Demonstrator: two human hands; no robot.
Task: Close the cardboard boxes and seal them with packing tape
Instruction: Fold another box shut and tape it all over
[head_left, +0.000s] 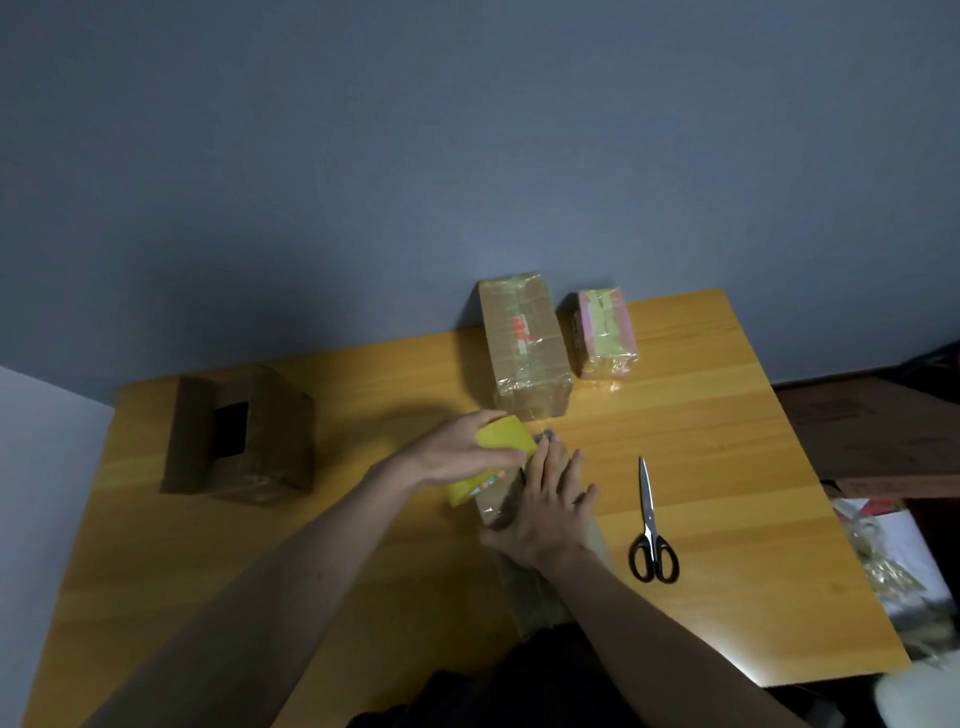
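- Here the left hand (457, 452) grips the yellow roll of packing tape (493, 460), holding it against the far end of the long brown cardboard box (524, 582), probably so a strip can run along the lid seam.
- The right hand (545, 506) lies flat, fingers straight, pressing the box top down just beside the roll, seemingly to keep the flaps shut.
- Right of that hand, black-handled scissors (652, 525) lie on the yellow wooden tabletop (727, 467), near enough for cutting.
- Beyond both hands stand a taped brown cardboard box (524, 343) and a smaller pink wrapped box (605, 332).
- Well left of the left hand sits an open brown cardboard box (239, 431), not yet sealed.
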